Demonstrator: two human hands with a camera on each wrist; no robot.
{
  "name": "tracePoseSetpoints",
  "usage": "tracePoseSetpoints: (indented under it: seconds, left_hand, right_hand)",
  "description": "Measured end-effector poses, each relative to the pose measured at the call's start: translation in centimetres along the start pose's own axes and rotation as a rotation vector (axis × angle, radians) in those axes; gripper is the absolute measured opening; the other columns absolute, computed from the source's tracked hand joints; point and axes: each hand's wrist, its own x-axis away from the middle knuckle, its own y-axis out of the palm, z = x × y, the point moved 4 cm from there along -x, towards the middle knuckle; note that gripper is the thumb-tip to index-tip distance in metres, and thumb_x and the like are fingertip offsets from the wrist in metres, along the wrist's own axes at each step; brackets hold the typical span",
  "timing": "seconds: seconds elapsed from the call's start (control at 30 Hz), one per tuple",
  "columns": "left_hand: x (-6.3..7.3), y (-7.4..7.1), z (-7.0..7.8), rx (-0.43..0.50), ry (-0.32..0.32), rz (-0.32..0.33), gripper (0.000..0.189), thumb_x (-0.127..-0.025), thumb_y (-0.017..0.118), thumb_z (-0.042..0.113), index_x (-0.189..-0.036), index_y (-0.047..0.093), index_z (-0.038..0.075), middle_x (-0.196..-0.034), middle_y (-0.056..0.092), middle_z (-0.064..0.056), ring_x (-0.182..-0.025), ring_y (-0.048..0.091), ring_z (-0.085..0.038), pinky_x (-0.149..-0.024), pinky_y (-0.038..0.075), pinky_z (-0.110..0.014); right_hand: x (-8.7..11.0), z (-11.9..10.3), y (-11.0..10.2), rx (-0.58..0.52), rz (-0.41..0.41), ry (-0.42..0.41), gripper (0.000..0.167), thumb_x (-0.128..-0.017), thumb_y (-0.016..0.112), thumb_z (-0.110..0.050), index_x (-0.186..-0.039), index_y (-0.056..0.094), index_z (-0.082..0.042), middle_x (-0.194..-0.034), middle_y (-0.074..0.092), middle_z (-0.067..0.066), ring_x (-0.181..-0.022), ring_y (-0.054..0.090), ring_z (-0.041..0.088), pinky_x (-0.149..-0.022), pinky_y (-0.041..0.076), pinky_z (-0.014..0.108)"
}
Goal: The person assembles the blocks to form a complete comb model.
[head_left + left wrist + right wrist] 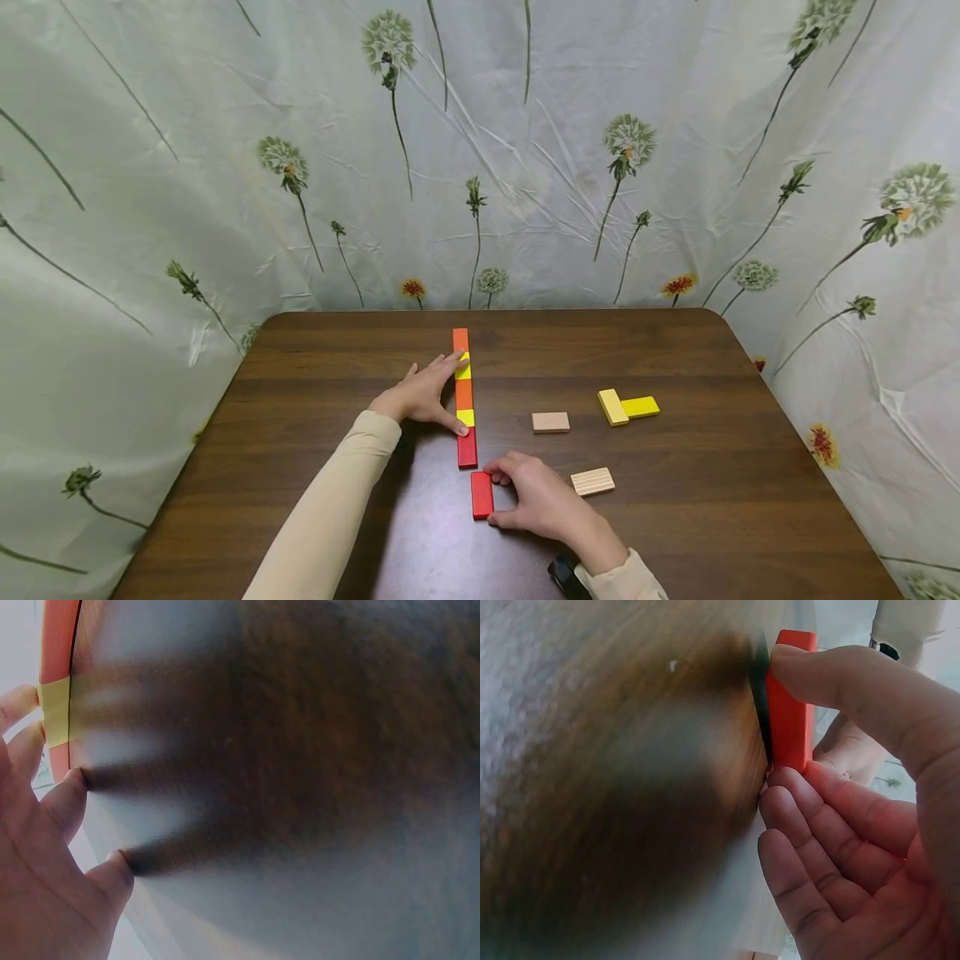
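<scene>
A straight row of flat blocks runs away from me in the head view: a red block [467, 452] nearest, then a yellow block [465, 417], an orange block [464, 395], another yellow block [464, 371] and an orange block [461, 339] at the far end. My left hand [423, 392] spreads along the row's left side, thumb by the red-yellow joint and fingertips at the farther yellow block. My right hand [543, 500] pinches a separate red block [791, 724] by its ends between thumb and fingers, just short of the row's near end and slightly right.
Right of the row lie a pinkish-tan block [551, 422] and a striped pale wood block [592, 482], the latter close beyond my right hand. Farther right, a pale yellow block [612, 407] touches a bright yellow block [641, 407]. A flowered curtain [555, 208] hangs behind the brown table [712, 500].
</scene>
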Motion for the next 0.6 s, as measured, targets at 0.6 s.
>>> tracePoseSetpoints:
  seconds: [0.6]
  left_hand:
    - [-0.01,0.01,0.02,-0.007,-0.007,0.006,0.124,-0.073,0.096,0.059,-0.170,0.030,0.018,-0.183,0.014,-0.005,-0.169,0.014,-0.036,-0.129,0.008,-0.077]
  right_hand:
    - [-0.47,-0.31,0.48,0.012,0.023,-0.010,0.048,-0.077,0.096,-0.019,-0.119,0.075,-0.007,-0.101,0.069,-0.004,-0.092,0.062,0.004,-0.085,0.057,0.024]
